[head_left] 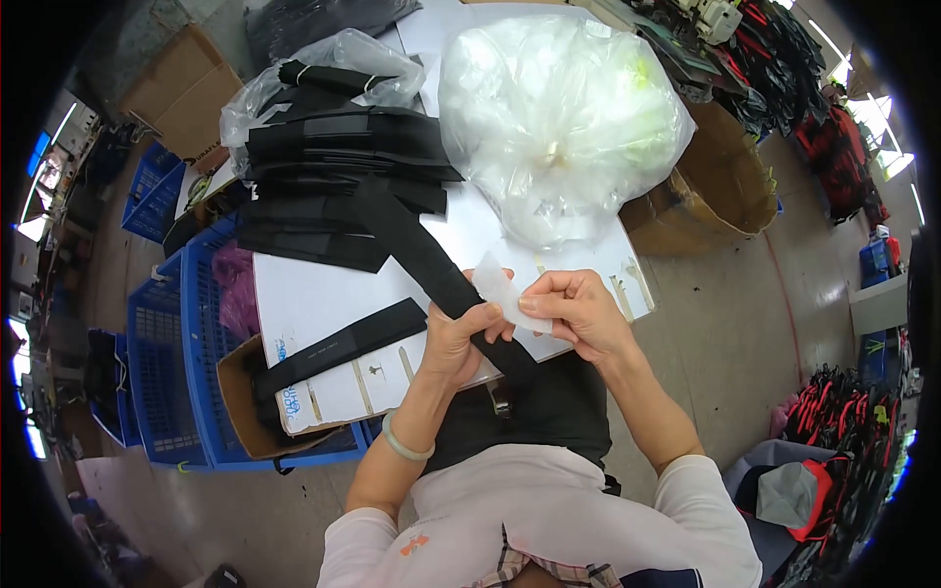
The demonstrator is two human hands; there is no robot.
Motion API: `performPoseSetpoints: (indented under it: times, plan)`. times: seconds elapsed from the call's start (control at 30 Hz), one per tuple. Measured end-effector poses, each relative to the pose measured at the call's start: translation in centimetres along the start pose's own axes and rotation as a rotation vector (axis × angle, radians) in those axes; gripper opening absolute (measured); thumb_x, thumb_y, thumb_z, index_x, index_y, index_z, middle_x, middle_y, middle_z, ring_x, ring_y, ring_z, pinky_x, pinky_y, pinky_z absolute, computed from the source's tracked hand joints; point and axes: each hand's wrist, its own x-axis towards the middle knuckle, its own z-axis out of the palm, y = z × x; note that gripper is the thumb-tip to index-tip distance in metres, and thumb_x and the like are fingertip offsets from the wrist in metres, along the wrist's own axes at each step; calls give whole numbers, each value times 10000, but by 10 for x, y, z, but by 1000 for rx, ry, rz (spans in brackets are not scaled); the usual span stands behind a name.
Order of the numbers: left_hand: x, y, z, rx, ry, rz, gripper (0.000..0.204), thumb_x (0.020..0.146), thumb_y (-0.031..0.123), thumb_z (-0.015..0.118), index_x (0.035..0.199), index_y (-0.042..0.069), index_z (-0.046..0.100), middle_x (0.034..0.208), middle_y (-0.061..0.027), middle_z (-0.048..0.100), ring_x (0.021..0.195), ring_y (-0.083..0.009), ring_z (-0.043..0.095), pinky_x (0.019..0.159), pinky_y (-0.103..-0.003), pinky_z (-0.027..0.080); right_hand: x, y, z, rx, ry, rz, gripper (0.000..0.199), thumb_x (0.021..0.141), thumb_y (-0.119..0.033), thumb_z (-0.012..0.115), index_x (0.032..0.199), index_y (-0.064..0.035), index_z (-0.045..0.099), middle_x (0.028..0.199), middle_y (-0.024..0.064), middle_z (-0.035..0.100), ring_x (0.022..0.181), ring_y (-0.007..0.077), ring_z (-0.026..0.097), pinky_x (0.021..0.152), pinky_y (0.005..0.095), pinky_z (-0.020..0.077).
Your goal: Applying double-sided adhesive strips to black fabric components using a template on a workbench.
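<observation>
Both hands' grip: left [459, 338] pinching black strap [417, 245], right [578, 309] pinching small clear bag [505, 294] beside it.

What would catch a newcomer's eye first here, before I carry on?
Probably the big bulging clear plastic bag at the top centre of the white board. Next, the stack of black straps to its left, one long black strap running down into the left hand. The right hand pinches a small clear plastic sleeve against that strap, with blue crates at the left.
</observation>
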Motion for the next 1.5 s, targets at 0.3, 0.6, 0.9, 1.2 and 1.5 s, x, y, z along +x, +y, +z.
performPoseSetpoints:
  times: [0.3,0.6,0.9,1.2,1.5]
  plan:
    - [-7,-2,9,223,93,4,157,808,9,659,936,-45,586,702,-80,582,524,-128,517,533,-281,485,-7,10,-8,-31,7,59,98,826,-51,711,851,34,668,663,30,608,463,17,435,391,168,283]
    - [9,-13,9,219,367,158,170,880,67,648,819,56,490,700,-86,548,515,-155,499,572,-341,494,-50,27,-71,-113,116,23,210,787,26,693,990,52,646,734,59,646,514,69,549,454,172,396]
    - [13,-45,42,198,271,75,161,878,81,660,853,-1,524,713,-111,580,518,-156,527,572,-324,502,-57,27,-58,-152,197,-48,247,791,-89,705,1018,8,700,994,88,710,539,76,575,467,179,405]
    - [10,-58,50,226,266,-42,158,874,84,664,816,-10,550,723,-110,600,535,-145,534,579,-299,488,-89,6,-87,-1140,683,-662,406,742,-142,769,1096,15,646,1033,131,680,896,192,655,772,305,507]
    - [-1,-49,50,218,229,-66,280,844,68,687,1067,-75,597,787,-96,619,594,-137,550,583,-271,477,-43,14,-31,-923,432,-781,142,770,-6,735,897,11,674,943,84,684,790,139,629,707,265,499]
